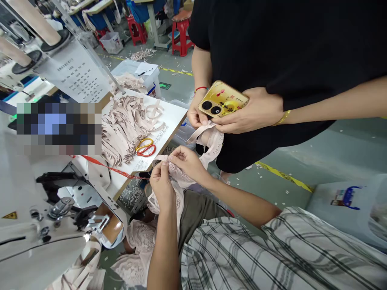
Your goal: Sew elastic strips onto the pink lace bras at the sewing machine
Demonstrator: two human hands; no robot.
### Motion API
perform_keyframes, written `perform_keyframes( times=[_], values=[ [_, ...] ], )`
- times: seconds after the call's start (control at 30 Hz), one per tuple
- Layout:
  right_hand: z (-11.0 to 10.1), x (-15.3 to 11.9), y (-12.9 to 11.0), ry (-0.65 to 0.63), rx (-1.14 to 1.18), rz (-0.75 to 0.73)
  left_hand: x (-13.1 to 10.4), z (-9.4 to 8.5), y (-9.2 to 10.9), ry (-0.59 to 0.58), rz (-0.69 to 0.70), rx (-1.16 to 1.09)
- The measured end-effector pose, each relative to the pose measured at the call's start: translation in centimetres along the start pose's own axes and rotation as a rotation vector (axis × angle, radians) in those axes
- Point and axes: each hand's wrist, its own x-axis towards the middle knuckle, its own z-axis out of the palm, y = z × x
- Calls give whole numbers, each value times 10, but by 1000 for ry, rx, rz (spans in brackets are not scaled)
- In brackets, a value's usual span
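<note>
A pale pink lace bra (180, 177) is stretched between my two hands above my lap. My left hand (163, 186) pinches its strap end between thumb and fingers. Close beside it, my right hand (188, 164) is closed on the lace edge of the same bra. Part of the garment hangs below my left hand, and my fingers cover the spot they grip. More pale lace pieces (139, 245) hang lower down, beside my knee.
A co-worker in black stands opposite, holding a gold phone (223, 100) and a pale lace garment (211, 141). Fabric strips (123, 125) and scissors (145, 147) lie on the white table (173, 117). A sewing machine (60, 209) stands left; a plastic bin (341, 209) stands right.
</note>
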Motion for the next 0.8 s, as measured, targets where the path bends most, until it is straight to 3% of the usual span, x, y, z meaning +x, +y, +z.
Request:
perform_keyframes(
  times=[0.1,0.17,0.27,0.33,0.4,0.57,0.8],
  values=[
    [-7,-18,-4,133,-84,-142,1,-1,3,-21,-35,-56],
    [-14,-37,-6,144,-168,-288,1,-1,4,-48,-36,-38],
    [-26,-70,-2,-94,-241,-394,3,0,3,-83,-30,4],
    [-31,-91,6,-316,-298,-350,5,3,-1,-80,-36,6],
    [-31,-110,19,-448,-335,-304,8,6,-6,-75,-50,-4],
    [-23,-141,42,-474,-319,-259,7,11,-7,-97,-79,5],
    [-18,-150,30,-579,-280,7,1,7,-4,-103,-93,21]
  ],
)
